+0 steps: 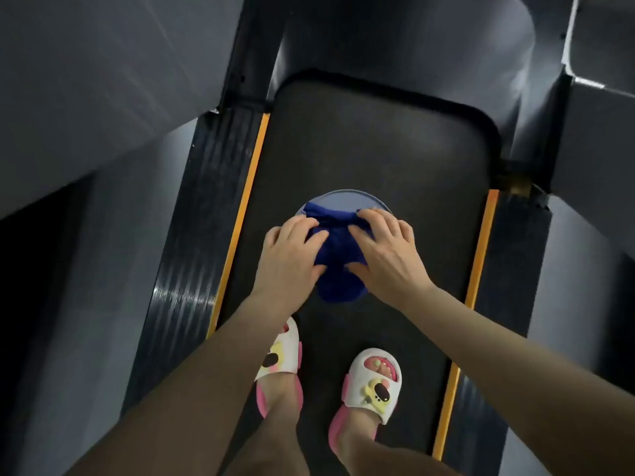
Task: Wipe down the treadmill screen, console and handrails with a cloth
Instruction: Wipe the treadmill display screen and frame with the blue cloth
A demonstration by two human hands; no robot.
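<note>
While I look straight down from the head camera, both of my hands meet over a round blue-grey basin [347,200] that stands on the dark treadmill belt [371,139], a little past centre towards 12 o'clock. Only the basin's far rim and a pale patch of its inside show; whether it holds water I cannot tell. A deep blue cloth [338,266] is bunched up over the basin, its upper folds at the rim and its lower bulge hanging towards 6 o'clock.

My left hand [290,255] sits at 9 o'clock of the cloth, fingers curled onto the fabric and thumb tucked against its lower edge. My right hand [385,250] sits at 3 o'clock, fingers spread and bent over the cloth, thumb pressing in from below. Both hands grip the cloth between them.

At 6 o'clock my two feet stand on the belt in white and pink slippers [372,386] with yellow cartoon trim. Orange stripes [242,214] run along both belt edges, with black ribbed side rails [192,242] outside them. At 12 o'clock the grey treadmill frame [395,36] rises, blurred.
</note>
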